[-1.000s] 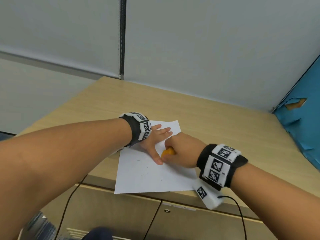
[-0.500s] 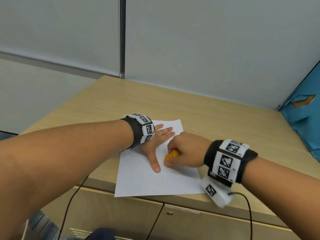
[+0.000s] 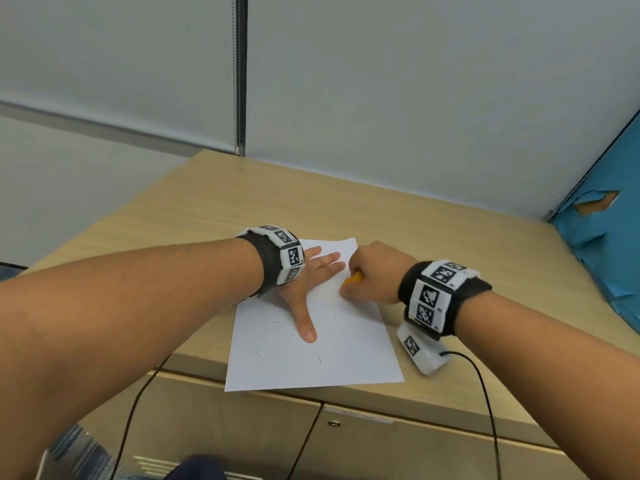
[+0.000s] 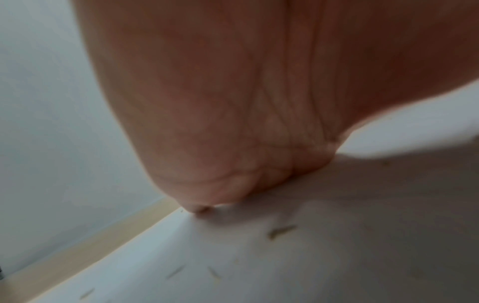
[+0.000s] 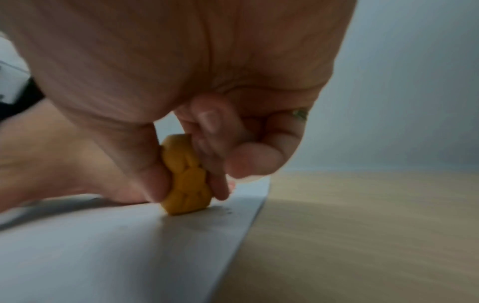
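A white sheet of paper [image 3: 332, 355] lies on the wooden desk [image 3: 433, 244], reaching its front edge. My left hand [image 3: 311, 282] lies flat on the sheet with fingers straight and thumb spread toward me. My right hand [image 3: 374, 275] pinches a small orange eraser [image 3: 353, 279] between thumb and fingers. In the right wrist view the orange eraser [image 5: 185, 178] stands on edge with its lower end on the paper [image 5: 103, 246] near the sheet's right edge. The left wrist view shows my palm [image 4: 233, 102] resting on the paper [image 4: 285, 266], which bears short dark marks.
A grey wall [image 3: 415, 98] stands close behind the desk. A torn blue panel [image 3: 609, 244] borders the right side. Cabinet doors [image 3: 398, 448] sit under the desk front. Black cables [image 3: 485, 410] hang from my wrist units over the front edge.
My right hand has moved with the eraser away from me and to the right across the sheet, away from my left thumb. The left hand stays flat in place.
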Available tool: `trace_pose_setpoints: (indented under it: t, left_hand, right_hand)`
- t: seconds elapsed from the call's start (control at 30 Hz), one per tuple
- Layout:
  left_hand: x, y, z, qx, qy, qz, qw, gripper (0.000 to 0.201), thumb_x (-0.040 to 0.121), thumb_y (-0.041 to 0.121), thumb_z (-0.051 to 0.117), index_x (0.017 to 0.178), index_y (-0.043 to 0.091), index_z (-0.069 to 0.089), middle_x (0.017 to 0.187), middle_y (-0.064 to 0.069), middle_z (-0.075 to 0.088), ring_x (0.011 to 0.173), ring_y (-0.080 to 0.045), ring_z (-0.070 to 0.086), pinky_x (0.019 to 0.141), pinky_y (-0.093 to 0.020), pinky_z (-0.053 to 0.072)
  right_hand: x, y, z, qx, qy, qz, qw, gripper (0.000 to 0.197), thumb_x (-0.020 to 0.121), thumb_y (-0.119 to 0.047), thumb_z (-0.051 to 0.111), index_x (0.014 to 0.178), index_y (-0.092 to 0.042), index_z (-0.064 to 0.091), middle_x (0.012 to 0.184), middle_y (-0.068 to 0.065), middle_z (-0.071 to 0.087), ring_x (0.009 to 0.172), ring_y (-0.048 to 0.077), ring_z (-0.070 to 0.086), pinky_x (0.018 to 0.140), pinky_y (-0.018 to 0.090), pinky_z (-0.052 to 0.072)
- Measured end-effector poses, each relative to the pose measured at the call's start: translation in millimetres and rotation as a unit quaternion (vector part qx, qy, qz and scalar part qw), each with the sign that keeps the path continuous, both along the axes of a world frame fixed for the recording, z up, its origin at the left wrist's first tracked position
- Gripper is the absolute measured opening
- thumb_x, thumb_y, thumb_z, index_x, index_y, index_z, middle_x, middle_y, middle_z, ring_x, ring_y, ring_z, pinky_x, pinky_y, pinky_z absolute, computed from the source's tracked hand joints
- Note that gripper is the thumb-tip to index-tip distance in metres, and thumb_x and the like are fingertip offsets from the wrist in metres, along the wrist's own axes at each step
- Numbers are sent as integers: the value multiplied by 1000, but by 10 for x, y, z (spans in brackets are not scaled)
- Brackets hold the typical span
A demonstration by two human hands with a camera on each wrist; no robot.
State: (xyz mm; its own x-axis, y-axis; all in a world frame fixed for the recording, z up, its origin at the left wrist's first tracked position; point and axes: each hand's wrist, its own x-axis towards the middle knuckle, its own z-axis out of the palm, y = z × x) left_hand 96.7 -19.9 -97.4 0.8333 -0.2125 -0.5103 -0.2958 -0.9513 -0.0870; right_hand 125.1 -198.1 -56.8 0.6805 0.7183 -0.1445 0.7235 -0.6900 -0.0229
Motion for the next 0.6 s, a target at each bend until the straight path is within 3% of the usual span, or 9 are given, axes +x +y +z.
trace_pose_setpoints:
  t: [0.1,0.17,0.27,0.33,0.43,0.53,0.6]
  left_hand:
    - [-4,-5,0,-1,4,2,1000,154,43,90,68,150,31,-27,158,6,-33,148,-29,-24,116,-60,-5]
    - [9,-11,-10,2,8,0,1000,160,34,95,62,150,32,-29,158,6,-34,147,-29,-25,117,-62,-4]
    - [8,3,-10,6,11,-1,1000,159,34,95,61,150,32,-29,158,7,-34,148,-29,-24,117,-61,-4]
    - [12,3,-10,7,7,0,1000,158,35,95,61,150,32,-28,158,7,-34,148,-28,-24,117,-62,-4]
    - [-2,2,-7,4,8,1,1000,155,42,90,67,151,31,-27,157,5,-35,147,-29,-25,117,-63,-3]
    - [7,-4,-12,-7,5,-1,1000,156,42,89,68,151,30,-26,158,5,-33,147,-29,-24,118,-61,-3]
    - [10,5,-25,-2,1,-4,1000,156,40,91,65,151,31,-26,159,6,-33,148,-29,-23,118,-61,-3]
  right_hand:
    - [-257,31,-54,-17,28,45,998,29,87,-39,65,74,-13,64,71,1,61,65,18,58,63,33,54]
    - [-427,17,-79,-22,57,83,995,32,87,-41,67,77,-11,68,70,1,61,61,14,55,62,34,52]
    - [-188,10,-23,-16,31,39,999,38,86,-44,66,75,-8,70,70,8,67,66,26,63,60,36,53]
    - [-47,14,-2,2,7,-5,1000,35,86,-41,65,68,-11,63,67,4,62,64,24,61,55,31,48]
    - [-281,78,-55,-8,31,43,999,31,87,-36,65,65,-19,51,73,4,63,65,20,58,58,30,47]
    - [-485,59,-93,-9,69,82,994,33,86,-40,68,69,-12,62,74,9,68,68,25,63,62,37,54]
    - [-260,8,-50,1,51,31,998,38,84,-42,68,68,-7,65,66,9,65,64,28,61,59,37,52]
